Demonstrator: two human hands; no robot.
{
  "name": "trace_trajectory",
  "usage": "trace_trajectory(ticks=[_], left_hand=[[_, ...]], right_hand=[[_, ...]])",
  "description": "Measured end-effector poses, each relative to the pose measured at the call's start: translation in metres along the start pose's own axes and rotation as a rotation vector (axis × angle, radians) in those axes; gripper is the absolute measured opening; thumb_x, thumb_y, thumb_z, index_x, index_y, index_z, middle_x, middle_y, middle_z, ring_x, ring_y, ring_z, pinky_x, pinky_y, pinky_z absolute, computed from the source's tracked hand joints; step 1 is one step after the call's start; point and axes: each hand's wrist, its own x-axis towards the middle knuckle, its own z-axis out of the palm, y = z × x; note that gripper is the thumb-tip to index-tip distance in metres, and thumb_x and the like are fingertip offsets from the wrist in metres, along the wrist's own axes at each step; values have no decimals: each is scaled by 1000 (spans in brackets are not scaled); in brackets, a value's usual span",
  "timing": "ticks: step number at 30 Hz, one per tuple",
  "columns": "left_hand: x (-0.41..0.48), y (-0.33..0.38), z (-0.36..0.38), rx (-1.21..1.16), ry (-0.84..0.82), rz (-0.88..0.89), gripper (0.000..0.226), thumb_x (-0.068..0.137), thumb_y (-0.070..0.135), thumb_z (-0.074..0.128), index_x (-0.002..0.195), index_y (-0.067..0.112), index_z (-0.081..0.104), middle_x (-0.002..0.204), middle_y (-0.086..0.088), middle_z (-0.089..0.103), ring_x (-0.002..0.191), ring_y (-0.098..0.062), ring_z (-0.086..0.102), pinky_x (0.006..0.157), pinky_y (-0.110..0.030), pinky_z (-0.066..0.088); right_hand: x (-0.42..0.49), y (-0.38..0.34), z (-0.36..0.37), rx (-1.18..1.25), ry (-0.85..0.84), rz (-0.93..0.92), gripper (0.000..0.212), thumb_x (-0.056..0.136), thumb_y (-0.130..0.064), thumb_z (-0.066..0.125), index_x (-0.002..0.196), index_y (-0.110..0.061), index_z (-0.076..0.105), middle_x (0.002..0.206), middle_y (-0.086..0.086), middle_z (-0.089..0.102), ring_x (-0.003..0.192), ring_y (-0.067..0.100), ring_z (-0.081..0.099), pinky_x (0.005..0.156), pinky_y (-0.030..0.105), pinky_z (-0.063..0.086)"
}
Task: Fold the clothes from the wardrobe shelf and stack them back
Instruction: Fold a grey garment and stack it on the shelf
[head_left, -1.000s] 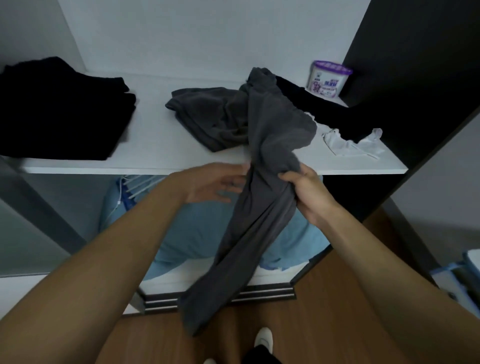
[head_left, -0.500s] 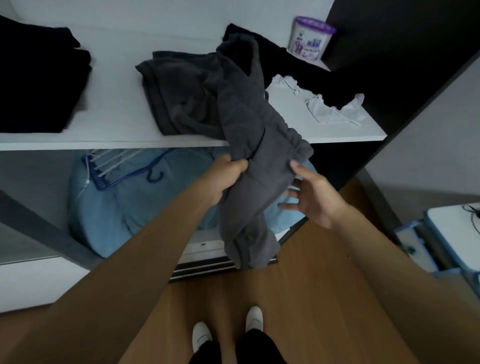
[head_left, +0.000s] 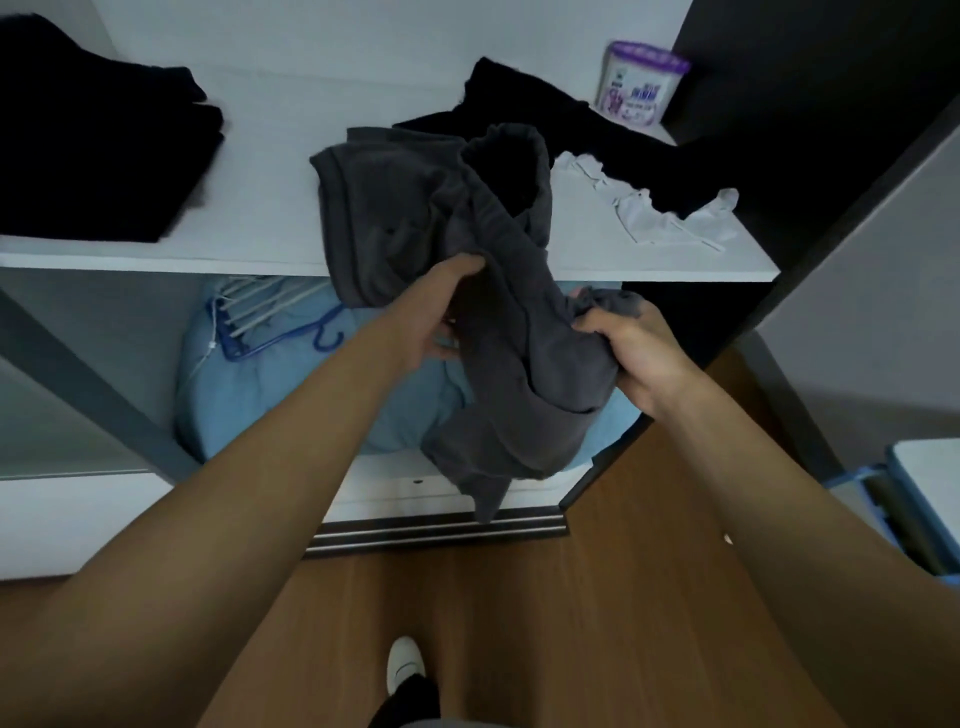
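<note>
Work is centring on a dark grey soft-fabric garment (head_left: 498, 322), which is lying partly on the flat white wardrobe shelf (head_left: 260, 218) near the middle of its front edge. The rest is spilling over that edge and hanging down in front of the compartment below. The left hand (head_left: 447, 312) is gripping the garment just below the front edge, with fingers curled into the cloth and thumb on top. The right hand (head_left: 628, 358) is holding a bunched fold a little lower and to the right, fingers closed tight around it. A loose tail of the garment is dangling beneath both hands. A folded stack of black clothes (head_left: 93, 135) is sitting at the shelf's left end, well apart from the garment. A crumpled black garment (head_left: 597, 140) is sprawling toward the back right corner, and a small white cloth item (head_left: 654, 218) is lying just in front of it near the right end. A white round tub with a purple lid (head_left: 641, 83) is standing in the back right corner. Under the shelf, a light blue padded bundle (head_left: 291, 395) is filling the lower compartment, with a blue plastic hanger (head_left: 275, 338) resting on top. A white shoe (head_left: 405, 670) is showing on the brown wooden floor (head_left: 571, 623).
</note>
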Motion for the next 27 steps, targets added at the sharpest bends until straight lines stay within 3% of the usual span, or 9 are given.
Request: trace_trajectory(ticks=[4, 8, 10, 13, 18, 20, 23, 25, 27], left_hand=[[-16, 0, 36, 21, -144, -69, 82, 63, 77, 69, 128, 28, 62, 122, 1, 70, 110, -24, 66, 84, -45, 55], [-26, -18, 78, 57, -13, -35, 42, 77, 36, 81, 110, 12, 72, 112, -12, 74, 97, -26, 72, 86, -42, 59], [-28, -33, 91, 169, 163, 39, 30, 77, 21, 78, 101, 6, 68, 98, -15, 74, 82, -24, 71, 66, -29, 60], [-38, -59, 104, 242, 218, 96, 28, 77, 17, 75, 102, 4, 66, 85, -10, 71, 74, -19, 69, 49, -19, 51], [-65, -98, 121, 380, 191, 78, 22, 72, 17, 76, 91, 10, 69, 81, -7, 74, 65, -13, 71, 50, -18, 51], [-80, -111, 124, 400, 179, 40, 25, 68, 18, 76, 90, 9, 69, 71, -4, 75, 58, -11, 71, 49, -20, 53], [-104, -125, 126, 427, 162, 0, 45, 52, 27, 73, 92, 7, 69, 77, -7, 76, 69, -17, 74, 60, -30, 60], [-116, -129, 126, 401, 121, -1, 43, 52, 26, 70, 90, 7, 71, 79, -8, 76, 70, -18, 74, 61, -27, 58], [-126, -130, 127, 409, 66, -8, 35, 56, 23, 69, 87, 8, 71, 75, -7, 75, 68, -18, 73, 59, -24, 55]], right_hand=[[-26, -7, -19, -415, -87, -201, 32, 78, 11, 61, 88, -15, 75, 86, -5, 72, 83, 2, 67, 76, 18, 52], [-60, -2, -34, -702, -314, -338, 32, 79, 7, 66, 95, -20, 73, 95, -19, 65, 85, -14, 59, 76, 2, 40], [-77, 6, -47, -701, -372, -347, 34, 79, 7, 66, 102, -17, 73, 100, -15, 64, 91, -9, 59, 79, 5, 42], [-100, 21, -68, -637, -417, -314, 38, 81, 6, 65, 106, -22, 73, 102, -18, 65, 92, -9, 60, 77, 5, 43], [-129, 40, -105, -598, -541, -136, 22, 94, -9, 64, 105, -25, 75, 102, -19, 69, 92, -13, 60, 76, 6, 44], [-136, 41, -118, -574, -539, -102, 15, 97, -21, 63, 99, -19, 77, 93, -8, 75, 88, -5, 66, 78, 12, 49], [-143, 41, -128, -582, -227, -349, 17, 94, -22, 65, 89, -11, 77, 84, 3, 75, 81, 9, 68, 80, 29, 55], [-147, 44, -128, -744, -171, -557, 13, 92, -22, 68, 98, -13, 75, 102, -1, 70, 99, 9, 63, 90, 31, 50], [-150, 54, -127, -994, -248, -608, 27, 87, -29, 73, 110, -15, 70, 130, 3, 58, 125, 18, 49, 106, 39, 38]])
